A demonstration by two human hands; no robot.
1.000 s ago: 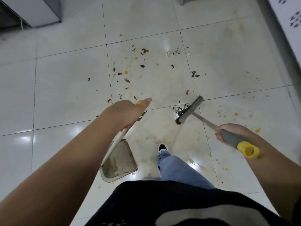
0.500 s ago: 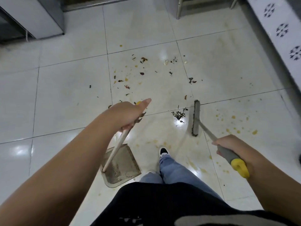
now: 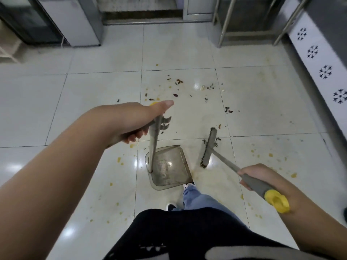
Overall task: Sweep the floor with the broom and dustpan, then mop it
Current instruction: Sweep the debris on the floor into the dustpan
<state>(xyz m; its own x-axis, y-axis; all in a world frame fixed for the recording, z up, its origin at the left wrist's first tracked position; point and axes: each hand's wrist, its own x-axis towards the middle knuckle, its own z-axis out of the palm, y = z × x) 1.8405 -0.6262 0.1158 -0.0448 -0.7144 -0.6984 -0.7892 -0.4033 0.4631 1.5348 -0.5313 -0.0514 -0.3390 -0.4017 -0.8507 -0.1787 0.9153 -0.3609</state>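
Observation:
My left hand [image 3: 134, 121] grips the top of the dustpan's upright handle. The grey dustpan [image 3: 170, 170] rests on the white tiled floor [image 3: 84, 102] just ahead of my shoe, its open edge facing right. My right hand [image 3: 258, 175] holds the grey broom handle near its yellow end cap [image 3: 277, 201]. The broom head [image 3: 208, 148] stands on the floor right of the pan, apart from it, with dark bits at its bristles. Scattered dry debris [image 3: 187, 89] and yellow stains [image 3: 270, 155] lie on the tiles beyond and around.
A glass-door cabinet [image 3: 47, 19] stands at the far left. Metal table legs [image 3: 223, 25] rise at the far right, and a white patterned wall base [image 3: 319, 62] runs along the right side. My legs and shoes [image 3: 189, 194] are just behind the dustpan.
The dustpan has shifted right, closer to the broom. The broom head has pulled back toward me and nearer the pan. The view has tilted up, showing more of the far room.

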